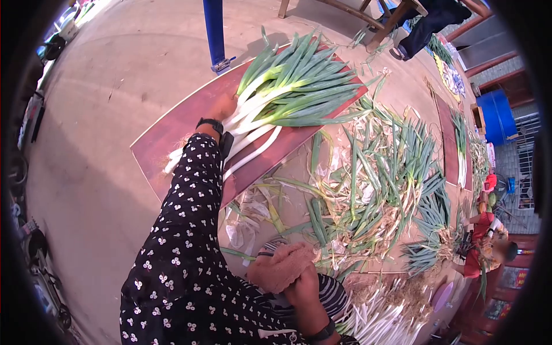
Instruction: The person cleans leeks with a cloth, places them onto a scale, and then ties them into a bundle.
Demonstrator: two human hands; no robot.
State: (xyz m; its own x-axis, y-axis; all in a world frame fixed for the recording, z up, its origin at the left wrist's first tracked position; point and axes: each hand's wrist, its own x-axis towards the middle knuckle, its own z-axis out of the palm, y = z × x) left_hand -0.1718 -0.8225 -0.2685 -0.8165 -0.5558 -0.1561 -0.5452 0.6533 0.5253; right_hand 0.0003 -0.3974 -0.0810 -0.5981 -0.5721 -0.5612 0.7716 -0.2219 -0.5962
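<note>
A bunch of large green onions (pixel 270 98) lies across a reddish-brown board (pixel 167 132), white stalks toward the lower left and green leaves toward the upper right. My left hand (pixel 226 107) grips the stalks from the upper-left side, its fingers mostly hidden by the bunch. A dark band circles that wrist below the floral sleeve. Lower down, close to my body, my right hand (pixel 303 287) is closed on a fuzzy pink cloth (pixel 282 266). Striped fabric (pixel 333 293) shows behind that hand.
Loose green onions and peeled leaves (pixel 368 190) cover the floor to the right. White stalks (pixel 382 316) are piled at the lower right. A blue post (pixel 214 34) stands beyond the board. Another person (pixel 483 244) crouches at far right, near a blue barrel (pixel 497 115).
</note>
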